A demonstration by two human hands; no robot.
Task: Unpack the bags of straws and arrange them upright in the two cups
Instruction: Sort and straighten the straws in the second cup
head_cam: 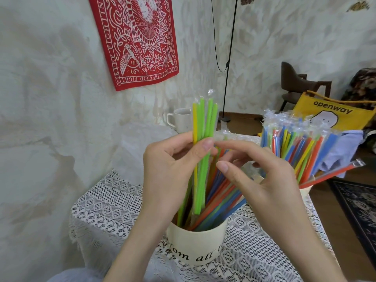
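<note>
A cream cup (pixel 195 244) with black lettering stands near the table's front, holding several wrapped straws (pixel 221 198) that lean right. Above it my left hand (pixel 168 169) grips a small bunch of green and yellow wrapped straws (pixel 203 127), upright, their lower ends just over the cup. My right hand (pixel 262 180) is beside them with curled fingers among the leaning straws; whether it pinches one I cannot tell. At the right a second cup (pixel 304 193), mostly hidden, is packed with blue, orange, green and yellow wrapped straws (pixel 301 147).
A white lace cloth (pixel 114 200) covers the small table. A white mug (pixel 181 119) stands at the back. A yellow "openway" bag (pixel 333 112) and a blue cloth (pixel 345 151) lie at the right. A lamp pole (pixel 227 78) and a chair (pixel 295 84) stand behind.
</note>
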